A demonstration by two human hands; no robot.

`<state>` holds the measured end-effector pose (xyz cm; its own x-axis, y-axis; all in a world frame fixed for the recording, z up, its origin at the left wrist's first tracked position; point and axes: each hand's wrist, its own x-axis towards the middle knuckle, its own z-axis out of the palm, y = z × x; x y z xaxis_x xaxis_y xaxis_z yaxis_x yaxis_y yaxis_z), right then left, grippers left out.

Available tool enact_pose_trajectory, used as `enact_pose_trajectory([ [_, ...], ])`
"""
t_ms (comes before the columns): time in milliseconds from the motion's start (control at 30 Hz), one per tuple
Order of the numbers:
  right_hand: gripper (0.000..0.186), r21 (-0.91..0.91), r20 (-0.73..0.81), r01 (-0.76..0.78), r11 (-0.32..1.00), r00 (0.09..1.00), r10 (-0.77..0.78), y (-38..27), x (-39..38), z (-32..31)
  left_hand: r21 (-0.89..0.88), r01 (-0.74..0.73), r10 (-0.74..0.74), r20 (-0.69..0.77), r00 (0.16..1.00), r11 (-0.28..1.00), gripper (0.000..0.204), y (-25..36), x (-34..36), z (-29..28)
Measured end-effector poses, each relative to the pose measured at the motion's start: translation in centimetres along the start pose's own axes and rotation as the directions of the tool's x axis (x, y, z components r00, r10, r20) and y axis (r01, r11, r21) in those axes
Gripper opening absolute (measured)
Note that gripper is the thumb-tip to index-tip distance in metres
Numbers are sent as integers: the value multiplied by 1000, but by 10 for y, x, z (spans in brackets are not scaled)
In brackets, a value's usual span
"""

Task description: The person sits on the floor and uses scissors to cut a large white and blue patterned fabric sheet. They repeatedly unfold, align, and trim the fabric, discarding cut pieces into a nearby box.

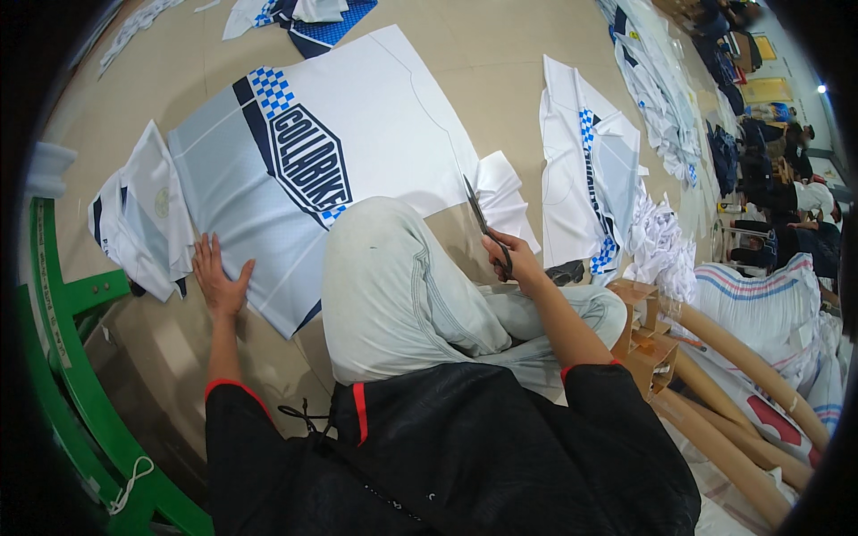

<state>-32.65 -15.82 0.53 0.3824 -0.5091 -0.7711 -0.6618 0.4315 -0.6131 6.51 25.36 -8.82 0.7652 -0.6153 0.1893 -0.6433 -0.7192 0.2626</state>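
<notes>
One left hand (222, 282) splayed, right hand (516, 257) gripping scissors (478, 211).

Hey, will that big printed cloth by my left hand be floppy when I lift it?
The cloth would probably flop: soft creases show near your left hand. It's likely light for its size, since it looks thin and lies nearly flat on the floor.

Blk top (500, 456) w/ red cuff trim (239, 387), red stripe (360, 414); lt grey jeans (384, 295)
</notes>
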Motion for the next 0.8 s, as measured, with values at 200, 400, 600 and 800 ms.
enact_pose_trajectory([
  [200,73,-32,-13,21,999,1000,-22,0,-10,-13,-1,-12,12,4,1000,1000,92,-1,4,-1],
  [400,80,-43,17,3,999,1000,-2,1,-6,-9,-2,-16,16,29,999,1000,93,0,3,-4],
  [600,78,-23,75,22,999,997,-21,15,7,-5,-23,-45,45,-12,999,999,94,-2,1,-3],
  [800,62,-6,106,86,996,991,-85,19,18,3,-17,-51,50,-29,998,999,93,-2,0,-3],
])
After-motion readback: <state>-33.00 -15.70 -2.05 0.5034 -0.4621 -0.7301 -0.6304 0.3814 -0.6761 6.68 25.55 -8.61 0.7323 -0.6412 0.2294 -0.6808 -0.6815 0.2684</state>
